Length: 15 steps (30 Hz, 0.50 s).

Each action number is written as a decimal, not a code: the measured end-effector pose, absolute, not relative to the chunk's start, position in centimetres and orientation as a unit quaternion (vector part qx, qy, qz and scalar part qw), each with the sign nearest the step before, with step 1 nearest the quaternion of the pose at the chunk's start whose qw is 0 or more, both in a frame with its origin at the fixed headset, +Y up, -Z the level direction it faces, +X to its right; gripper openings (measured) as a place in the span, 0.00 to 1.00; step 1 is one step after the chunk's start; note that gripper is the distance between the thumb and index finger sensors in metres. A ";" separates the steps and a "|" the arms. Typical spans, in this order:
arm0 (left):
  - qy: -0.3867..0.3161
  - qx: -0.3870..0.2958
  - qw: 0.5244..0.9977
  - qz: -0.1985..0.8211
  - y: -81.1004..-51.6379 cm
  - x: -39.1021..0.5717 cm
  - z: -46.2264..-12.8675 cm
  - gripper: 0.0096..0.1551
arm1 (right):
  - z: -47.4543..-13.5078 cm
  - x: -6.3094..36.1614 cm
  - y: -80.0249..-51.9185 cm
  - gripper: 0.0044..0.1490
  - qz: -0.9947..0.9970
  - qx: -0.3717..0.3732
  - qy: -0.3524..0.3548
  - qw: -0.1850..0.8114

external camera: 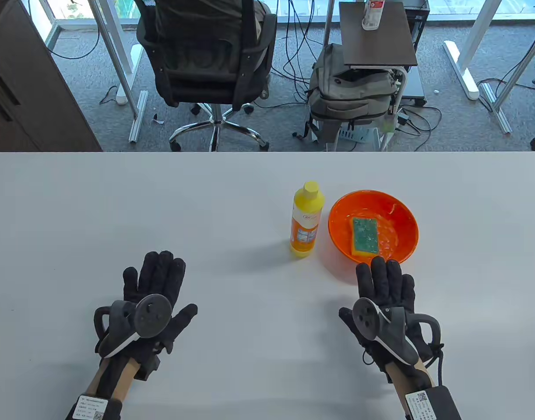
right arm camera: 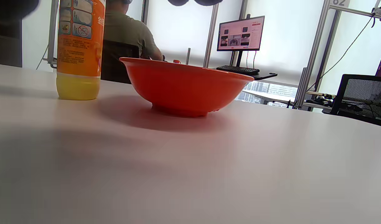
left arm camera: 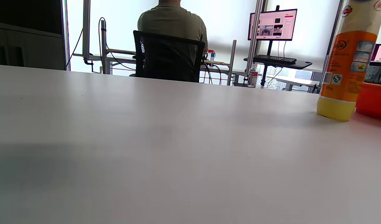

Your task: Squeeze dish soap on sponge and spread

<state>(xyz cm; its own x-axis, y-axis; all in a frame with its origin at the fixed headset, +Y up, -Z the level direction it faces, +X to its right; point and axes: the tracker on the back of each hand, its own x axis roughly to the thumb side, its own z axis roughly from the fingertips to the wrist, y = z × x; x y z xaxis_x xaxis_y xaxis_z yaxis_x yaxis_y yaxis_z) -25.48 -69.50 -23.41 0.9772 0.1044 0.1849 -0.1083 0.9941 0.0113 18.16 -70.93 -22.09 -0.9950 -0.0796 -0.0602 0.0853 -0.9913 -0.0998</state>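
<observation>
A yellow dish soap bottle (external camera: 306, 218) with a yellow cap stands upright on the white table, just left of an orange bowl (external camera: 399, 210). A sponge (external camera: 365, 236) with a green scouring top and yellow base lies inside the bowl. My left hand (external camera: 156, 286) lies flat and open on the table at the near left, holding nothing. My right hand (external camera: 383, 284) lies flat and open, fingertips just short of the bowl's near rim. The bottle (left arm camera: 346, 62) and bowl (left arm camera: 373, 99) show at the right of the left wrist view. The right wrist view shows the bottle (right arm camera: 80, 49) and the bowl (right arm camera: 185, 85) close ahead.
The white table (external camera: 118, 210) stretches wide to the left of the bottle. Beyond its far edge are an office chair (external camera: 206, 57), a grey backpack (external camera: 350, 92) and a small side table (external camera: 377, 35).
</observation>
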 end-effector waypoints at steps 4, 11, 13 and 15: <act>-0.094 0.003 0.994 0.054 -69.6 -25.4 -23.4 0.54 | -22.1 18.1 -70.9 0.64 -0.997 0.027 0.047 0.050; -0.090 0.011 0.994 0.053 -69.5 -25.4 -23.3 0.54 | -22.1 18.3 -70.8 0.64 -0.997 0.036 0.054 0.042; -0.089 0.012 0.995 0.052 -69.4 -25.4 -23.3 0.54 | -22.1 18.4 -70.8 0.63 -0.997 0.039 0.055 0.042; -0.089 0.011 0.995 0.053 -69.5 -25.4 -23.3 0.54 | -22.2 18.5 -70.7 0.63 -0.997 0.043 0.056 0.043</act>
